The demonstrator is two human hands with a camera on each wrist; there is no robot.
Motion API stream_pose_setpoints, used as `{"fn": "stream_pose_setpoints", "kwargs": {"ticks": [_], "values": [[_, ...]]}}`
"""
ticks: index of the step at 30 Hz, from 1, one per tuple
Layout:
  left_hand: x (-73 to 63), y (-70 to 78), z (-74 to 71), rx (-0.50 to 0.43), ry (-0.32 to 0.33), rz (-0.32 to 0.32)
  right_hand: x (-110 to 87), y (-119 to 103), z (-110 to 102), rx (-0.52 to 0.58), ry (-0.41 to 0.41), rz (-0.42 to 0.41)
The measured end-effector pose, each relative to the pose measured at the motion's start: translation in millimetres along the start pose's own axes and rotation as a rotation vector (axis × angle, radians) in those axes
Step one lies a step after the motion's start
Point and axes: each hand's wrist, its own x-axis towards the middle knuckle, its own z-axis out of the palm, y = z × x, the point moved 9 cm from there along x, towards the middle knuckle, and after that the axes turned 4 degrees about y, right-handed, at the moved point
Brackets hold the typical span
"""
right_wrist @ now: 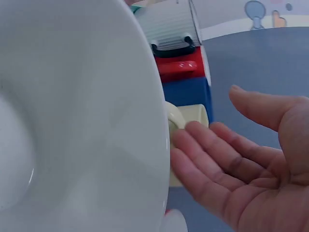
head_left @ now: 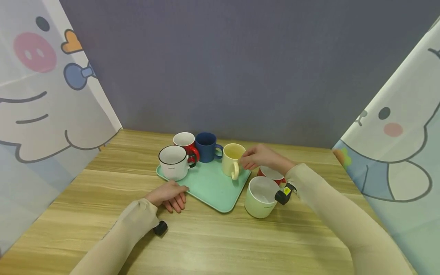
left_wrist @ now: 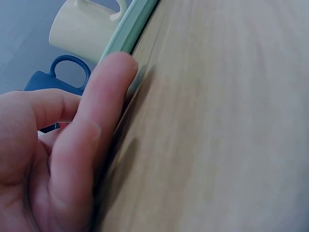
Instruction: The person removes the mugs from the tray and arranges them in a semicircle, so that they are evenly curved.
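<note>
A pale yellow mug stands upright on the right part of a mint-green tray, its handle facing me. Beside its right side is my right hand; in the right wrist view the fingers are nearly straight, thumb apart, close to the mug. Whether they touch it I cannot tell. My left hand lies at the tray's front-left edge, fingers loosely bent and holding nothing. On the tray's left side are a white mug with a black rim, a red mug and a dark blue mug.
Right of the tray, on the wooden table, stands a large pale green mug, under my right wrist. Another red mug with a white inside is behind it, partly hidden by my forearm. A grey panel closes off the back.
</note>
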Motion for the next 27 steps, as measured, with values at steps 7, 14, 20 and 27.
{"fn": "stream_pose_setpoints", "kwargs": {"ticks": [7, 14, 20, 27], "values": [[1.8, -2.2, -1.2, 0.004, 0.009, -0.009, 10.8, 1.9, 16.1, -0.150, -0.099, 0.097], [1.5, 0.2, -1.1, 0.005, 0.012, -0.018, 14.4, 9.2, 21.9, -0.153, -0.157, 0.176], [2.3, 3.0, -1.4, -0.004, 0.011, -0.003, 16.9, 18.0, 27.3, -0.111, -0.181, 0.230], [0.4, 0.0, 0.2, 0.013, 0.020, -0.010, 19.6, 27.6, 33.2, 0.041, -0.149, 0.291]]}}
